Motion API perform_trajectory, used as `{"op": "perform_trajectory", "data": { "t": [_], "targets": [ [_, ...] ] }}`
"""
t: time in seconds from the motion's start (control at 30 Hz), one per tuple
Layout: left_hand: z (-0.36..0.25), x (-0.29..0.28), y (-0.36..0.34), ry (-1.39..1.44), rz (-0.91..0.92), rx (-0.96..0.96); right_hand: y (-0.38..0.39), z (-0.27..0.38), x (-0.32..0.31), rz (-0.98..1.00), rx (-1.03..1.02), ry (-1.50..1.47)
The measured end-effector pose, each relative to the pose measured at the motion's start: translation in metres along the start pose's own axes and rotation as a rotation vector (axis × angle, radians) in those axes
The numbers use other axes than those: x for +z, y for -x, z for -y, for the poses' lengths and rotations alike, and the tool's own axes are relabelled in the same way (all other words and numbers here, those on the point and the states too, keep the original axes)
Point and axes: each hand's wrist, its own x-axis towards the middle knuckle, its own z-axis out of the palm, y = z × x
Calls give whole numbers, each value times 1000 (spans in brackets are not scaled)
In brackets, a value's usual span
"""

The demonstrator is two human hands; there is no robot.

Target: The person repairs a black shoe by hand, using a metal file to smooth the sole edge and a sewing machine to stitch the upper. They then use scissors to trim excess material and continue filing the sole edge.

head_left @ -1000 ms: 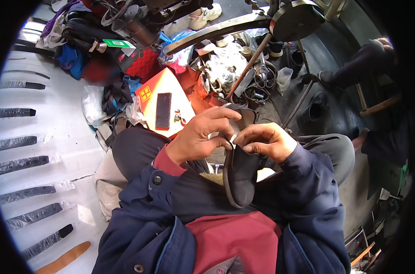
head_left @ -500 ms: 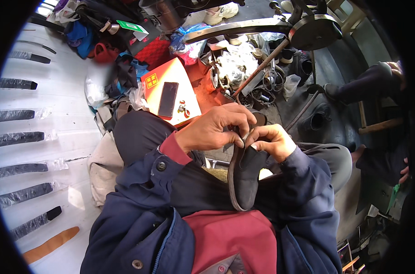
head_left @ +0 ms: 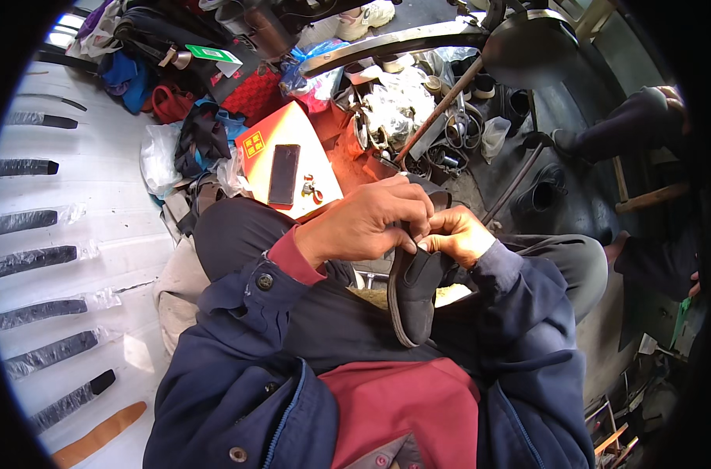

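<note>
A black slip-on shoe (head_left: 415,303) with a dark sole hangs toe-down over my lap, its toe toward my body. My left hand (head_left: 361,222) is closed, thumb and fingers pinching the edge of the shoe's opening from the left. From the right, my right hand (head_left: 460,236) pinches the same edge, the two sets of fingertips nearly touching. The heel end shows beyond my fingers. Whether something thin sits between the fingertips is too small to tell.
Beyond my left knee a red and white box (head_left: 316,144) carries a phone (head_left: 284,173). A pile of shoes and plastic bags lies ahead, under a metal machine arm (head_left: 394,53). Wrapped black strips (head_left: 31,259) lie on a white surface at left. Another person's leg (head_left: 617,129) is at right.
The shoe has turned slightly, showing more of its side, and its toe has risen a little. My fingertips have come closer together at its edge. The view has shifted slightly.
</note>
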Motion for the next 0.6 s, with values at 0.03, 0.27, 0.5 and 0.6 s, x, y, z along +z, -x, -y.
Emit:
{"op": "perform_trajectory", "data": {
  "t": [0.03,0.27,0.5,0.6],
  "targets": [
    [0,0,-1,-6,4,-8,0,1,0,-7,11,14],
    [-1,1,-5,-45,69,-90,0,1,0,2,48,17],
    [-2,-1,-6,-201,79,-70,-3,2,-2,-146,164,345],
    [0,1,-3,-306,116,-57,-5,3,0,-191,222,486]
  ]
}}
